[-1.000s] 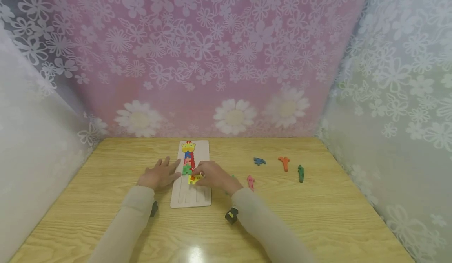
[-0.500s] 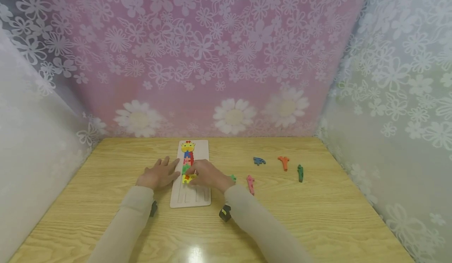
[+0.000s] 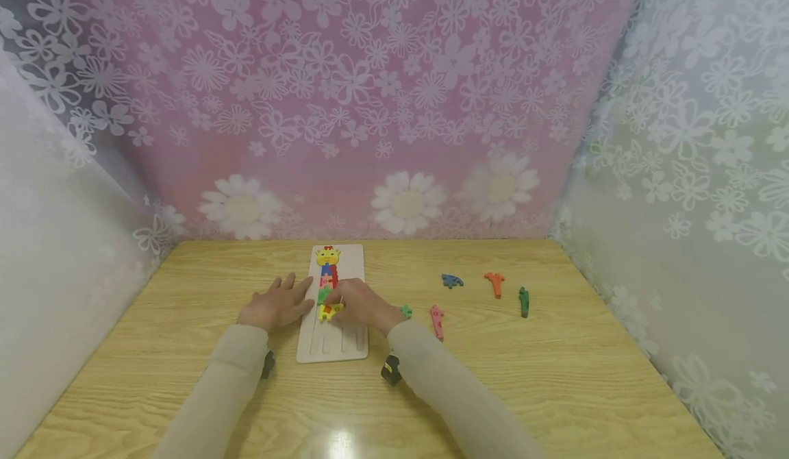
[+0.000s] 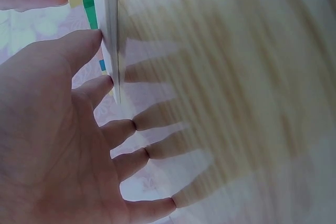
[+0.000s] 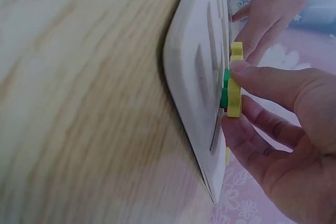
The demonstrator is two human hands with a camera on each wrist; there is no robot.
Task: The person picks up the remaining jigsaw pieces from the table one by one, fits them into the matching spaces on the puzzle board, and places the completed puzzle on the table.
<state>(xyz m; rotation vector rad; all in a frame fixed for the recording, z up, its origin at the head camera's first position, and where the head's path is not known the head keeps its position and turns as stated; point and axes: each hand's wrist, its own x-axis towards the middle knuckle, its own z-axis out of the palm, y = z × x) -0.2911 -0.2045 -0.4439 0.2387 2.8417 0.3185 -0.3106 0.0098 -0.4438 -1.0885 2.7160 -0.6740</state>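
A pale wooden puzzle board [image 3: 350, 262] lies on the table with a giraffe's head piece [image 3: 328, 257] at its far end. Below the head sit blue, red, pink and green puzzle pieces. My right hand [image 3: 365, 306] pinches a yellow puzzle piece [image 5: 234, 99] between thumb and fingers, just above the board near the green piece [image 3: 323, 297]. Its fingers partly cover the piece in the head view. My left hand [image 3: 275, 307] is spread beside the board, thumb and index finger [image 4: 100, 90] touching its left edge and the other fingertips on the table.
Right of the board lie loose puzzle pieces: a light green one [image 3: 405, 312] partly behind the right wrist, a pink one [image 3: 437, 322], a blue one [image 3: 453, 281], an orange one [image 3: 496, 284] and a dark green one [image 3: 524, 302]. Flowered curtains [image 3: 407, 103] enclose the table's back and sides.
My right hand has moved left with the yellow puzzle piece, bringing it below the green one, and barely shifts in the last half second. My left hand stays at the board's edge.
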